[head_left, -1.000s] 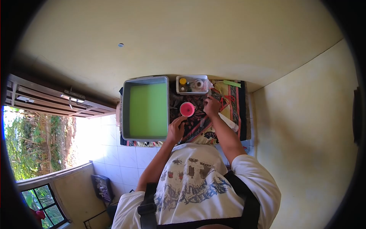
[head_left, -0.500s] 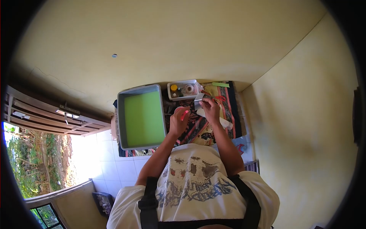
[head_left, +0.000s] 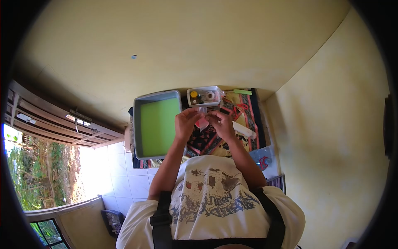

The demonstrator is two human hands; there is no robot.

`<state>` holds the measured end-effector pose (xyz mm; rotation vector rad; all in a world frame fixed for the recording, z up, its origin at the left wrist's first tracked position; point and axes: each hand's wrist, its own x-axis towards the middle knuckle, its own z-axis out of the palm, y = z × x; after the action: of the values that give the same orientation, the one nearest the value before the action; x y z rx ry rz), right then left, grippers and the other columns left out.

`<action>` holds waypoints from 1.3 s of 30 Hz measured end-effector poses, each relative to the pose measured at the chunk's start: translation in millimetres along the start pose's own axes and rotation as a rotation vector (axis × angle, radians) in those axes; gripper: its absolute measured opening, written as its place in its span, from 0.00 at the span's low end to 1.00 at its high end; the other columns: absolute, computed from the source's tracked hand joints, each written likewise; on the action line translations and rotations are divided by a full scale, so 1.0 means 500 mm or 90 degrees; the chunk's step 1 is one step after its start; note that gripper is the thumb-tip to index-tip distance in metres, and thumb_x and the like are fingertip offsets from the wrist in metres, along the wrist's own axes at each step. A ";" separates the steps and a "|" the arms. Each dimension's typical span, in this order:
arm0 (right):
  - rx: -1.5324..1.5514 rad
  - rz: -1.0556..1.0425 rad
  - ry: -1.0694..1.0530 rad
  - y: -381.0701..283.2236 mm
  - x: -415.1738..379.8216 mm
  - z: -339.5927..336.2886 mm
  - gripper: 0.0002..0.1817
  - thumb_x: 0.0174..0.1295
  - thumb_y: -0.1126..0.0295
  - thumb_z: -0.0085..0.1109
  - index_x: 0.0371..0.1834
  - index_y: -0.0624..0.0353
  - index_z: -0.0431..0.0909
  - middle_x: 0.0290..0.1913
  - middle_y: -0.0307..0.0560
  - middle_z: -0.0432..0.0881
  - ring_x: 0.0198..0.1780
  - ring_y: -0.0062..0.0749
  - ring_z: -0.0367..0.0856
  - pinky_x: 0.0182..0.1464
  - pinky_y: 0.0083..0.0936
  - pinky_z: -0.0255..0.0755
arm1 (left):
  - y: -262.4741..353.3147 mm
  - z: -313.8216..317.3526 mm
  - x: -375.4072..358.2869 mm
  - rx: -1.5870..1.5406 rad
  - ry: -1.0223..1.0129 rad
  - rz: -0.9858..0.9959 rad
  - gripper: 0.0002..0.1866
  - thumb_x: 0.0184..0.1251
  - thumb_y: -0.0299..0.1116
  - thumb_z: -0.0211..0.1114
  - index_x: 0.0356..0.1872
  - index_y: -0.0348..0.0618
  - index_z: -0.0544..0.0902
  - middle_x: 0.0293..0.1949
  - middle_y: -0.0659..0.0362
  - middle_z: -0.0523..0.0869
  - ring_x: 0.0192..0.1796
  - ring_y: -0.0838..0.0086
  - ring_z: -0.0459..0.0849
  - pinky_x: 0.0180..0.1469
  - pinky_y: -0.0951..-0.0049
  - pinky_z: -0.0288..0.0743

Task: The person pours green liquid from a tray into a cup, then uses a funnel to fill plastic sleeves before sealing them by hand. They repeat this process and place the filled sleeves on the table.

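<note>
A: Item one, the hands. What is showing?

B: Left hand (head_left: 185, 120) and right hand (head_left: 222, 122) are meeting in front of the chest, above the patterned cloth (head_left: 244, 108). Both are closing on the pink cup (head_left: 202, 123), which is sitting between them, mostly covered by fingers. The left is gripping it from its side; the right is pinching at it, with something small and dark at its fingertips that is too small to identify.

A: Change from a second ago?

B: The cup was resting on the cloth then, with the left hand beside it and the right hand off at the box. Half a second ago the left was already lifting it while the right was holding a pale grey piece. Now the cup is up off the cloth and both hands are working on it together, so I am judging this as a two-handed handling step, not a carry.

A: Item two, containers.

B: Grey tray (head_left: 157, 124), to the left of the hands, holding a flat green fill right across its floor. White box (head_left: 204, 96), just beyond the hands, holding a yellow-capped bottle (head_left: 193, 95) and a pale round roll (head_left: 209, 96); the rest is blurring together.

A: Cup contents?

B: Cannot tell; fingers are hiding the opening.

A: Loose items?

B: A white tube (head_left: 243, 130) is lying on the cloth, right of the hands.
</note>
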<state>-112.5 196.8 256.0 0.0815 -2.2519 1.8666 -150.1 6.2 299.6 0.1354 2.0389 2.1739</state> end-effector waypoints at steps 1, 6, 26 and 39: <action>0.009 0.009 -0.014 0.003 -0.001 0.005 0.12 0.76 0.66 0.75 0.55 0.62 0.92 0.43 0.45 0.97 0.43 0.22 0.93 0.47 0.25 0.85 | -0.002 -0.004 -0.006 0.000 0.012 0.000 0.16 0.72 0.24 0.80 0.56 0.29 0.91 0.46 0.53 0.98 0.47 0.77 0.94 0.54 0.75 0.88; 0.019 0.062 0.056 0.114 0.003 0.029 0.15 0.74 0.65 0.74 0.59 0.59 0.91 0.47 0.49 0.95 0.48 0.30 0.93 0.52 0.28 0.85 | -0.053 -0.027 -0.017 0.037 0.079 0.011 0.14 0.71 0.23 0.79 0.54 0.28 0.91 0.45 0.53 0.98 0.45 0.77 0.95 0.51 0.76 0.88; -0.251 0.163 0.084 0.372 0.046 0.045 0.11 0.69 0.61 0.79 0.46 0.57 0.96 0.35 0.46 0.95 0.36 0.32 0.93 0.40 0.32 0.84 | -0.079 -0.056 -0.044 0.030 0.075 0.043 0.15 0.69 0.21 0.80 0.55 0.29 0.91 0.46 0.52 0.98 0.49 0.75 0.96 0.55 0.75 0.89; 0.460 0.346 0.094 0.018 0.118 -0.091 0.08 0.75 0.66 0.73 0.51 0.54 0.90 0.38 0.34 0.92 0.35 0.17 0.90 0.36 0.21 0.86 | -0.058 -0.048 -0.006 0.126 0.075 0.050 0.19 0.67 0.25 0.82 0.57 0.29 0.92 0.45 0.53 0.99 0.48 0.74 0.97 0.52 0.75 0.89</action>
<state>-165.6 248.8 266.9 -0.5861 -1.4831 2.7643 -149.5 -16.1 269.2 0.1151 2.3508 2.0655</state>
